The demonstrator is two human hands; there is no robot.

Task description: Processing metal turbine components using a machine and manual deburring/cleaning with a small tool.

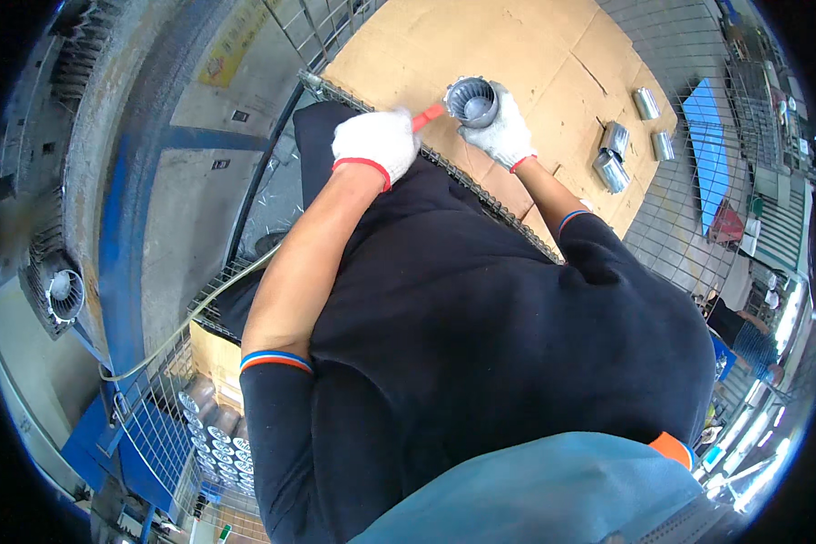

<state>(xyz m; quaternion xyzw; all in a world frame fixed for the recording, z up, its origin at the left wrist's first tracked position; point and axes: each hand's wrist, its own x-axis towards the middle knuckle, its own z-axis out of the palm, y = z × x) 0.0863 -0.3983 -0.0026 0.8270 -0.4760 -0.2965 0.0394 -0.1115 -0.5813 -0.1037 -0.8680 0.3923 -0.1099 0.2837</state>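
White knitted gloves with red cuffs cover both my hands. My right hand (505, 136) is closed around the side of a grey metal cylindrical housing (472, 103). Its open end faces up and shows ribs along the inner wall. To the left, my left hand (372, 145) is wrapped round a red tool handle (430, 116) that points toward the housing. The tool's working end is blurred, so I cannot tell its kind or whether it touches the rim. Both hands are above a brown cardboard sheet (544, 36).
Several shiny metal cylinders (611, 170) lie on the cardboard's right side. Wire mesh (662, 218) surrounds the sheet, with a blue panel (709, 154) beyond. At lower left, a wire cage (150, 444) holds stacked cylinders (219, 444). A blue-grey machine frame (122, 227) stands on the left.
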